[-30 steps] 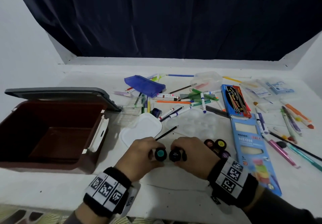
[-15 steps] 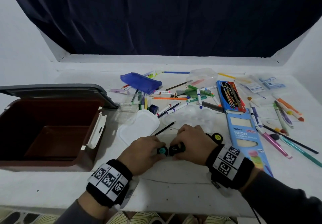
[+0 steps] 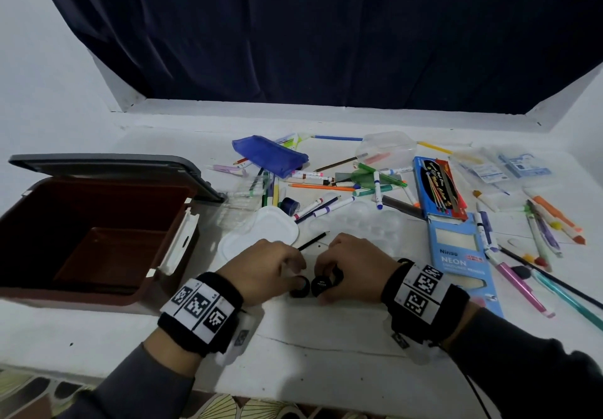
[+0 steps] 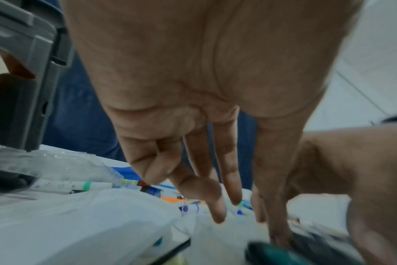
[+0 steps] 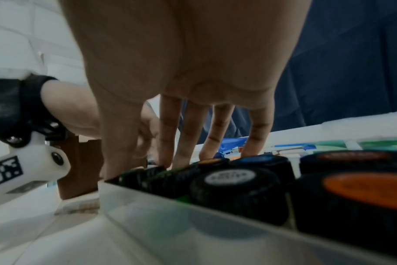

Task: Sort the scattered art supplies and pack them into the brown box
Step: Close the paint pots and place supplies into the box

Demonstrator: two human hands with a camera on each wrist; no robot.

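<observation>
Beside the open brown box (image 3: 98, 223), scattered markers (image 3: 326, 205) surround both hands.

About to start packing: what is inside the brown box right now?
In the head view the brown box shows only its bare floor and inner walls, no supplies. Its left side is in deep shadow, and the near wall covers the floor strip behind it.

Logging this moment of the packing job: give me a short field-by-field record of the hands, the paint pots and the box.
left hand: fingers on a teal-capped paint pot, grip unclear
right hand: fingers down on a black-capped paint pot
paint pots: black-lidded, with orange, white and blue tops, grouped in a white tray
brown box: lid open, no supplies visible inside
scattered supplies: markers, pencils, blue pencil pouch, blue NEON box on the table
</observation>
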